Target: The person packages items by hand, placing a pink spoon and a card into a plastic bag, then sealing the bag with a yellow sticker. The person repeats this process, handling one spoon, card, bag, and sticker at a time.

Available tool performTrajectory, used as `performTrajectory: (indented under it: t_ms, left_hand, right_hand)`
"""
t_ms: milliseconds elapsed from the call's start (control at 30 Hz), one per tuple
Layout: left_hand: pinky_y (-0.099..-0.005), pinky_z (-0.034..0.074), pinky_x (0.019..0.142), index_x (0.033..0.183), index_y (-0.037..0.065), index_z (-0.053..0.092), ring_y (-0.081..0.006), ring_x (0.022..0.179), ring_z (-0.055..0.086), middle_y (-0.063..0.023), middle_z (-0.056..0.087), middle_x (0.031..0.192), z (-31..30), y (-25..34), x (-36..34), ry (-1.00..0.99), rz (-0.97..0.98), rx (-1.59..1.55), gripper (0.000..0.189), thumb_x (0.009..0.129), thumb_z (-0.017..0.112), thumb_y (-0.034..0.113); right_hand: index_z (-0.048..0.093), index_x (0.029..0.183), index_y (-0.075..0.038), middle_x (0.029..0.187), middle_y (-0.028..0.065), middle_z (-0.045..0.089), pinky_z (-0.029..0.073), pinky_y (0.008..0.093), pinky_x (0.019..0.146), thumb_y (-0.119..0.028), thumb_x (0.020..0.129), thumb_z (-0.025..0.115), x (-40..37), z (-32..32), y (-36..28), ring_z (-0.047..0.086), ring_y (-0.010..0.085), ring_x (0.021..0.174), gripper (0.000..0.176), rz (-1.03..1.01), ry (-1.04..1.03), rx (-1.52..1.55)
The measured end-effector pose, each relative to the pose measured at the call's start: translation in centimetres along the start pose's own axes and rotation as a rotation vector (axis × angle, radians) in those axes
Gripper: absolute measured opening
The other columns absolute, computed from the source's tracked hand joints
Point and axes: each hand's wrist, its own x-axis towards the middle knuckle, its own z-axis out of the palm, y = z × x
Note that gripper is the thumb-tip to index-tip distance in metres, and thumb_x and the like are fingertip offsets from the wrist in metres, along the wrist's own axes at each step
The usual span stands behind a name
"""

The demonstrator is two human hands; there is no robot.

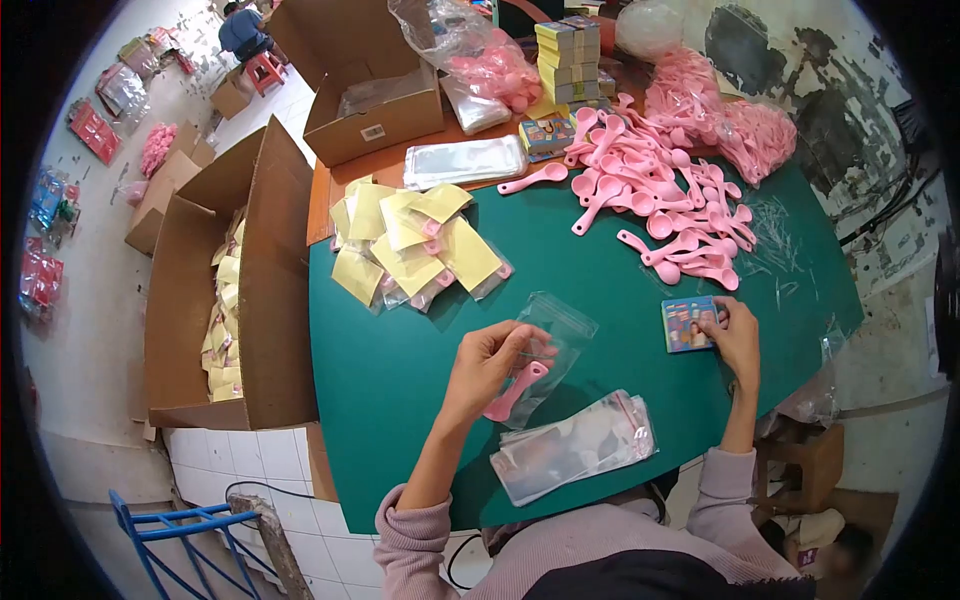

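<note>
My left hand (487, 362) pinches a clear plastic bag (572, 335) above the green tabletop. A pink spoon (517, 392) shows at the bag, its handle end up by my fingers; it appears to be inside. My right hand (738, 342) grips a small stack of printed cards (686, 325) at its right edge, thumb on top. Just below my left hand lies a pile of flat clear bags (575, 448). Many loose pink spoons (650, 190) are heaped beyond my right hand. Packed bags with yellow cards (408, 262) lie to the far left.
A tall cardboard box (280, 290) with packed bags stands left of the green table (350, 440). An open carton (375, 125), clear sleeves (465, 160) and card stacks (568, 60) are at the back. A blue metal frame (180, 520) is lower left. A person sits far off; another is lower right.
</note>
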Motion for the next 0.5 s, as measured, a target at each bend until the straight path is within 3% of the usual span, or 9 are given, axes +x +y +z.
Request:
performTrajectory:
  t_ms: [100, 267, 333, 367, 433, 500]
  left_hand:
    - [-0.0256, 0.053, 0.063, 0.092, -0.004, 0.060, -0.0175, 0.073, 0.064, -0.0131, 0.065, 0.085, 0.2, -0.3, 0.1, -0.024, 0.004, 0.045, 0.030, 0.094, 0.045, 0.021]
    - [-0.0247, 0.052, 0.063, 0.092, -0.004, 0.060, -0.0158, 0.073, 0.063, -0.0121, 0.065, 0.084, 0.6, -0.3, 0.1, -0.060, 0.006, 0.063, 0.029, 0.094, 0.045, 0.021]
    - [-0.0226, 0.050, 0.061, 0.091, -0.004, 0.061, -0.0136, 0.071, 0.062, -0.0110, 0.065, 0.083, 0.6, -0.2, 0.1, -0.067, 0.028, 0.070, 0.029, 0.094, 0.045, 0.020]
    - [-0.0232, 0.050, 0.063, 0.092, -0.004, 0.062, -0.0139, 0.073, 0.063, -0.0110, 0.066, 0.081, 0.8, 0.2, 0.0, -0.090, 0.022, 0.132, 0.027, 0.093, 0.047, 0.019]
    - [-0.0239, 0.051, 0.065, 0.092, -0.005, 0.062, -0.0143, 0.076, 0.064, -0.0109, 0.066, 0.080, 1.1, 0.5, 0.0, -0.121, 0.011, 0.194, 0.026, 0.092, 0.048, 0.017]
    - [-0.0234, 0.048, 0.061, 0.089, -0.003, 0.064, -0.0102, 0.068, 0.061, -0.0072, 0.066, 0.075, 1.4, 0.6, 0.0, -0.129, 0.032, 0.230, 0.026, 0.090, 0.051, 0.020]
  right_hand:
    - [0.057, 0.098, 0.001, 0.076, 0.0140, 0.062, 0.045, 0.0332, 0.058, -0.006, 0.071, 0.067, -0.4, 0.4, 0.2, 0.059, 0.0238, 0.061, 0.029, 0.051, 0.136, 0.207]
    - [0.055, 0.095, 0.001, 0.075, 0.0165, 0.063, 0.045, 0.0344, 0.059, -0.003, 0.072, 0.065, -0.4, -1.3, -1.5, 0.062, 0.0228, 0.065, 0.025, 0.114, 0.207, 0.062]
    - [0.054, 0.093, 0.000, 0.074, 0.0113, 0.063, 0.045, 0.0304, 0.053, -0.005, 0.074, 0.065, -0.4, -1.6, -2.0, 0.060, 0.0175, 0.060, 0.023, -0.080, 0.327, -0.076]
    - [0.054, 0.093, 0.000, 0.074, 0.0113, 0.063, 0.045, 0.0304, 0.053, -0.005, 0.074, 0.065, -0.5, -1.8, -2.8, 0.060, 0.0175, 0.060, 0.023, -0.083, 0.325, -0.077]
    - [0.053, 0.090, -0.001, 0.072, 0.0042, 0.062, 0.043, 0.0243, 0.045, -0.006, 0.077, 0.065, -2.1, -2.6, -8.7, 0.055, 0.0098, 0.055, 0.018, 0.042, 0.057, 0.512]
    - [0.054, 0.087, -0.003, 0.071, -0.0005, 0.059, 0.039, 0.0180, 0.041, -0.005, 0.079, 0.064, -2.7, -0.8, -10.9, 0.050, 0.0042, 0.053, 0.013, -0.148, -0.031, 0.870]
